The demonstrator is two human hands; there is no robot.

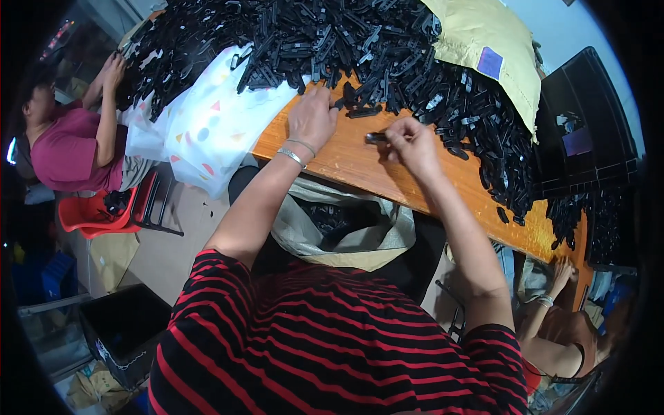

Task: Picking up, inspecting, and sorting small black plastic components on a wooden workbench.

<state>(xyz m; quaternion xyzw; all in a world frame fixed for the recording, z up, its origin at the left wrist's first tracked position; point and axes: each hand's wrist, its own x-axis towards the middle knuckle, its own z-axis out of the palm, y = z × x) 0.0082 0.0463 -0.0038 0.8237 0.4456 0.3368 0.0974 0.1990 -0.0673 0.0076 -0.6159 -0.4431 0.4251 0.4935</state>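
Note:
A small, narrow black plastic piece is pinched between the thumb and fingers of my right hand, just above the wooden table. My left hand rests at the near edge of a large pile of similar black plastic pieces. Its fingers are curled in, and whatever they grip is hidden. One loose black piece lies on the wood between my two hands. Below the table edge, an open sack at my lap has more black pieces inside.
A white patterned plastic sheet hangs over the table's left side. Yellowish sacking covers part of the pile at the right, beside a black bin. One person sits at the left, another at the lower right. A black crate stands lower left.

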